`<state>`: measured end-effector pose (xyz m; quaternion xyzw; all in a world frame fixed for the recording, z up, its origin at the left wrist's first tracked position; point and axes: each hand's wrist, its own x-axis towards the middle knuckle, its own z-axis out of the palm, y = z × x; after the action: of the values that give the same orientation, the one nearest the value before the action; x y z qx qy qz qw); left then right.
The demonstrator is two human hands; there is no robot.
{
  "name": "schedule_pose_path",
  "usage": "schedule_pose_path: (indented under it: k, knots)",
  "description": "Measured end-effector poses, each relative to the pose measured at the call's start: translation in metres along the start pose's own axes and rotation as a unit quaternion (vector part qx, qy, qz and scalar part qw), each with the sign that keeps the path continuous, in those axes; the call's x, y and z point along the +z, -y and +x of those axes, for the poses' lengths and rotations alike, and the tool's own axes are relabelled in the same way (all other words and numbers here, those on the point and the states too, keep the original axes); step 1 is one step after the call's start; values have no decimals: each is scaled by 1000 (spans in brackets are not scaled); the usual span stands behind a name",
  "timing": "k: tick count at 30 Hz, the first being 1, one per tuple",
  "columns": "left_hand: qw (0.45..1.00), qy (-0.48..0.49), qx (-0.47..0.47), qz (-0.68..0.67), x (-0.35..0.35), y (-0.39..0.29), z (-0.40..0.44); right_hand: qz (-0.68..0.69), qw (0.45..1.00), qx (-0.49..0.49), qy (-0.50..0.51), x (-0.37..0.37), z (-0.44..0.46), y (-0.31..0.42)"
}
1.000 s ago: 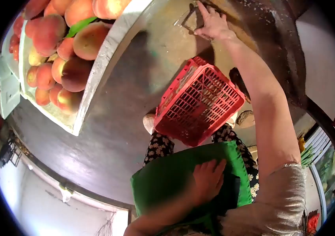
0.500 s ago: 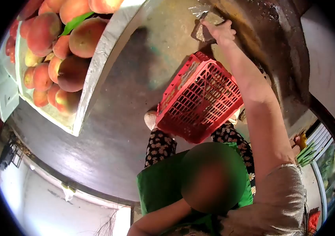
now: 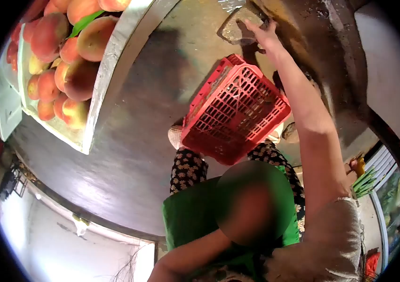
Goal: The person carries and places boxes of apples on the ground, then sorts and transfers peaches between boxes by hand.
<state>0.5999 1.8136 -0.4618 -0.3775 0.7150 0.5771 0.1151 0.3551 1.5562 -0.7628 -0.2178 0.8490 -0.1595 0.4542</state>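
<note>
My right hand [image 3: 266, 36] reaches far forward at the top of the head view, with its fingers spread. It is beside the right edge of a rough grey-brown slab [image 3: 238, 27] on the floor. I cannot tell whether the fingertips touch it. My left forearm crosses low over my lap, but a blurred disc hides the left hand [image 3: 251, 216]. Between my feet, a red plastic basket [image 3: 237, 110] with slotted sides leans at a tilt. What the basket holds, if anything, is not clear.
Peaches [image 3: 49, 37] fill a white foam box [image 3: 110, 61] at upper left. A roundish brown object [image 3: 290, 133] lies right of the basket. Green stalks [image 3: 364, 183] are at the right. Clear plastic [image 3: 232, 4] lies beyond the slab.
My right hand has shifted slightly right of the slab, with its fingers more spread. The slab now shows more. The basket, box and legs sit slightly further left and higher in view.
</note>
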Motion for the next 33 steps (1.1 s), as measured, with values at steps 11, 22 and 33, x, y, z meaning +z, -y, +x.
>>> schedule_pose_path:
  k: [11, 22, 33]
  knots:
    - [998, 28, 12, -57, 6, -36, 27, -178, 964, -58, 188, -73, -150, -78]
    - [998, 53, -3, -41, 13, -46, 31, -220, 927, -285, 107, -106, -171, 9]
    - [997, -11, 20, -72, 20, -40, 24, -77, 971, -210, 81, -23, -66, 57]
